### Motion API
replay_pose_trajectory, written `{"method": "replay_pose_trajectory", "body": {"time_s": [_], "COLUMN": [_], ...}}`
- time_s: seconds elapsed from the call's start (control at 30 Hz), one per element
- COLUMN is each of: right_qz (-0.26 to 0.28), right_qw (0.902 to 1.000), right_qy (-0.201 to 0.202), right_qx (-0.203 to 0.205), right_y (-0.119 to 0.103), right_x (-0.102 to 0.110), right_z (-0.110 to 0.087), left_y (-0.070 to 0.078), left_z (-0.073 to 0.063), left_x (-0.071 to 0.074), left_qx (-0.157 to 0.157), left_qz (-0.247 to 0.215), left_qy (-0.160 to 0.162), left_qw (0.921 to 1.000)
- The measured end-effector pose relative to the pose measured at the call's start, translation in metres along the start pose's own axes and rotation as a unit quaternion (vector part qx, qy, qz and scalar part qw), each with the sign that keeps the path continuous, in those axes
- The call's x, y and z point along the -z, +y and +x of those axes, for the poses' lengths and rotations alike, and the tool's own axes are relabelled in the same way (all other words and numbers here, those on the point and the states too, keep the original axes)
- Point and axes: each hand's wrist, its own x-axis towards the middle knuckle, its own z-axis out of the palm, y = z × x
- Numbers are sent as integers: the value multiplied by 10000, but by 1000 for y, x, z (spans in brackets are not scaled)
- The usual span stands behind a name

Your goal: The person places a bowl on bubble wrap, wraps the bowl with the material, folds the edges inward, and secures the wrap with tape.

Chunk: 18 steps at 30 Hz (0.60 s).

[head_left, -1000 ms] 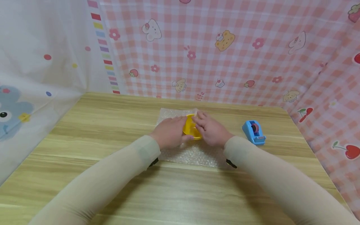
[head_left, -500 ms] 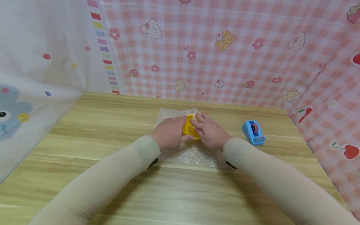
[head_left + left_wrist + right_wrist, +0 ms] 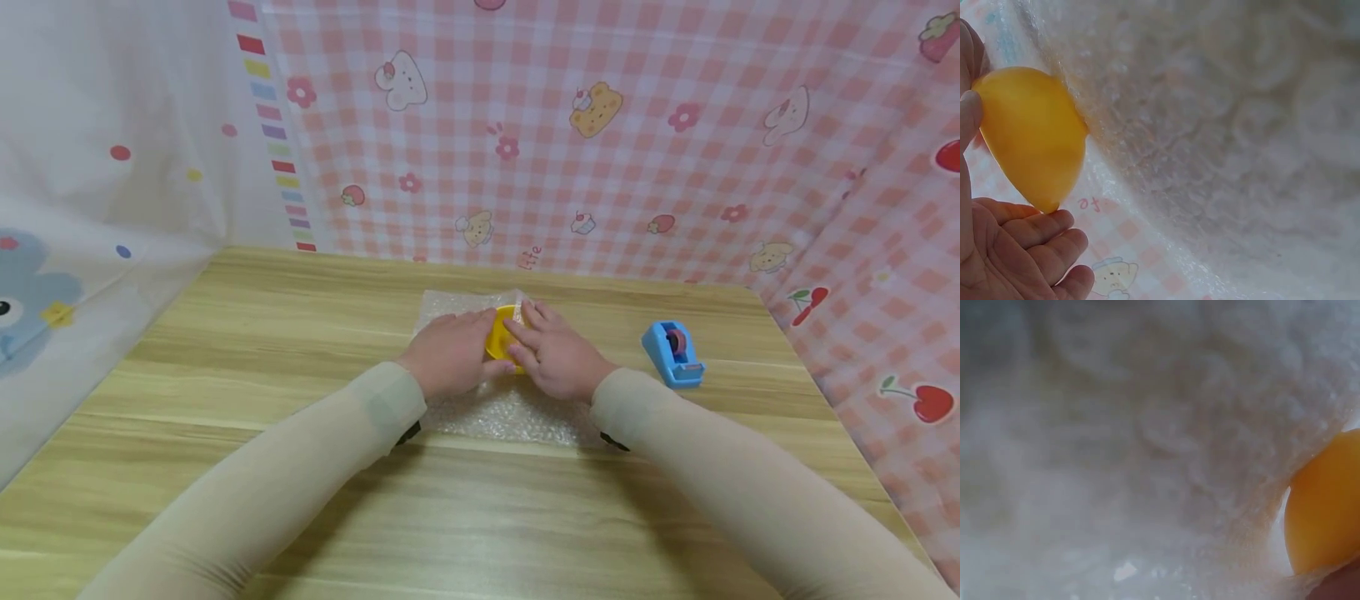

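A yellow bowl [image 3: 499, 335] stands on a sheet of clear bubble wrap [image 3: 517, 421], its open side up. My left hand [image 3: 453, 354] holds the bowl's left side, thumb toward me and fingers along the far part. In the left wrist view, fingertips touch the bowl [image 3: 1032, 137] near its rim. My right hand [image 3: 562, 357] holds a raised edge of the wrap against the bowl's right side, fingers reaching over the rim. Bubble wrap [image 3: 1147, 444] fills most of the right wrist view and hides much of that hand. The bowl's right side is covered.
A blue tape dispenser [image 3: 673, 354] with a pinkish roll stands to the right on the wooden table [image 3: 480, 517]. A pink checked cloth [image 3: 540, 142] hangs behind the table, and more printed cloth closes off both sides.
My right fingers have reached slightly further left over the bowl, pressing the wrap's edge over its rim. My left hand keeps its hold. The view has shifted a little.
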Motion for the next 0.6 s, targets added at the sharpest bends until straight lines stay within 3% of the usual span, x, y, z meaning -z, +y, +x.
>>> {"method": "replay_pose_trajectory", "body": {"time_s": [0.3,0.6], "right_qz": [-133,-154], "right_qw": [9998,9998], "right_qy": [-68,-22], "right_qx": [-104,-93], "right_y": [-2,-3], "right_x": [-1,0], "right_z": [0,-1], "left_y": [-5,-24], "left_z": [1,3], "left_x": [1,7], "left_qx": [6,266], "left_qz": [73,263], "left_qy": [-51,-290], "left_qw": [10000,9989]}}
